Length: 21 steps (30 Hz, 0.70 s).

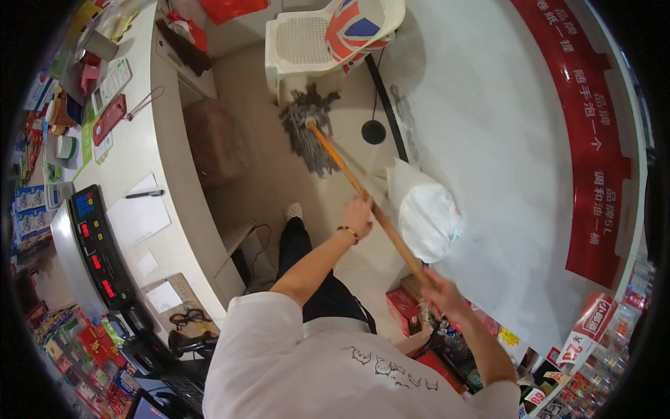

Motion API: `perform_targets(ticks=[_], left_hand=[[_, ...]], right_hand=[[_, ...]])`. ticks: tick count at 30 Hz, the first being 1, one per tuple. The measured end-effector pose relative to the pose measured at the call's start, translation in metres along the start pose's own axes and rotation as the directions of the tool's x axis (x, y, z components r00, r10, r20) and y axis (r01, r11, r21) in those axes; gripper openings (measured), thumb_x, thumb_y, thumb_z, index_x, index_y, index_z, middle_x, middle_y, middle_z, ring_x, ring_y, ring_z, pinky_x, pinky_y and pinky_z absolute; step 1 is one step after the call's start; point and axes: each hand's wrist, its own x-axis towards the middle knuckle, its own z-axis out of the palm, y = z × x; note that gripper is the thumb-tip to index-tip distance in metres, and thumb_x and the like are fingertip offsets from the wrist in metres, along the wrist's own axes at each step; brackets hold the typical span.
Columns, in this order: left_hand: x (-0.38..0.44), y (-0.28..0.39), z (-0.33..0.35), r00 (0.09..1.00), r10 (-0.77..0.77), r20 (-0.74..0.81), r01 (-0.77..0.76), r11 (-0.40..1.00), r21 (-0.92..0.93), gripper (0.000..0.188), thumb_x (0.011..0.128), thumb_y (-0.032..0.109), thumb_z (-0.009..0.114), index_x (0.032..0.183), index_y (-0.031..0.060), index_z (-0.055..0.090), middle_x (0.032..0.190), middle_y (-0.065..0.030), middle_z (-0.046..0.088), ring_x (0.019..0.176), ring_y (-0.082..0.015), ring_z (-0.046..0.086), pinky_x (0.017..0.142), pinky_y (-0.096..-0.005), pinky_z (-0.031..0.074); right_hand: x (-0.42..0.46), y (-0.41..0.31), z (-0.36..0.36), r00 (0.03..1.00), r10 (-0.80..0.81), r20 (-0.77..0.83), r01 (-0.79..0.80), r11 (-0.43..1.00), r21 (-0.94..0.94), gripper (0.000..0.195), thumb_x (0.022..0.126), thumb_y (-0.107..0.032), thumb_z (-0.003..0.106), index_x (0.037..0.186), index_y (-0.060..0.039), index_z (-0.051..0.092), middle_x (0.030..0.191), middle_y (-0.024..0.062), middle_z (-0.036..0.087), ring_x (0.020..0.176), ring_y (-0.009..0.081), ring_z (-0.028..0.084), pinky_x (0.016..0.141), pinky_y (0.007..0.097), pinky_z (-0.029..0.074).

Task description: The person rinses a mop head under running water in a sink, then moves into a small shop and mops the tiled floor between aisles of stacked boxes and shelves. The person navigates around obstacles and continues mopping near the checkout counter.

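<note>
Both of my hands grip the wooden handle [395, 238] of a mop, which slants from lower right to upper left. My left hand [358, 217] is closed around its middle, with a dark bracelet on the wrist. Higher up the pole, near its end, my right hand [442, 294] is wrapped around it and looks slightly blurred. The grey string mop head [309, 133] lies spread on the light tiled floor [361, 267], just in front of a white plastic chair [301, 44].
A counter [180, 230] runs along the left, bearing a price scale [94, 251], a red phone [110, 119] and papers. On the right are a white plastic bag [426, 214], a black round floor disc [373, 132] with a cord, and a red box [404, 311]. A cushion [361, 29] rests on the chair.
</note>
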Motion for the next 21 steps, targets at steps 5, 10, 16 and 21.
perform_targets(ticks=[5,10,16,21], left_hand=[[-0.027,-0.062,-0.033,0.973,-0.209,-0.1,0.206,0.978,-0.038,0.057,0.07,0.012,0.064,0.122,0.0028,0.04,0.119,-0.0178,0.046,0.117,-0.0348,0.037,0.096,-0.0423,0.035],[-0.071,-0.087,-0.026,0.944,-0.327,0.039,0.326,0.945,0.021,0.055,0.075,0.017,0.061,0.124,0.0024,0.04,0.117,-0.0175,0.048,0.115,-0.0352,0.039,0.097,-0.0427,0.035],[-0.09,-0.098,-0.01,0.95,-0.31,0.041,0.309,0.951,0.029,0.045,0.074,0.015,0.06,0.115,0.0033,0.048,0.114,-0.0172,0.05,0.112,-0.0347,0.042,0.093,-0.0426,0.039],[-0.084,-0.076,-0.004,0.952,-0.294,0.083,0.292,0.956,0.035,0.039,0.072,0.014,0.061,0.109,0.0036,0.052,0.11,-0.0161,0.053,0.107,-0.0329,0.046,0.09,-0.0407,0.041]], right_hand=[[0.126,-0.109,0.032,0.989,-0.135,0.057,0.134,0.991,0.012,0.063,0.084,-0.01,0.054,0.14,-0.0101,0.024,0.056,0.0008,0.044,0.039,0.0088,0.038,0.032,0.0254,0.033],[0.23,-0.168,0.089,0.982,-0.186,0.042,0.179,0.974,0.142,0.066,0.083,-0.012,0.055,0.141,-0.016,0.022,0.054,-0.001,0.042,0.04,0.0077,0.035,0.032,0.025,0.029],[0.244,-0.127,0.081,0.978,-0.21,0.01,0.209,0.974,0.084,0.065,0.083,-0.015,0.055,0.14,-0.0165,0.024,0.055,-0.0009,0.042,0.04,0.008,0.036,0.032,0.0247,0.03],[0.184,-0.036,0.058,0.986,-0.164,-0.009,0.164,0.984,0.075,0.063,0.084,-0.017,0.056,0.139,-0.0164,0.027,0.056,-0.0004,0.043,0.039,0.0082,0.038,0.032,0.0243,0.031]])
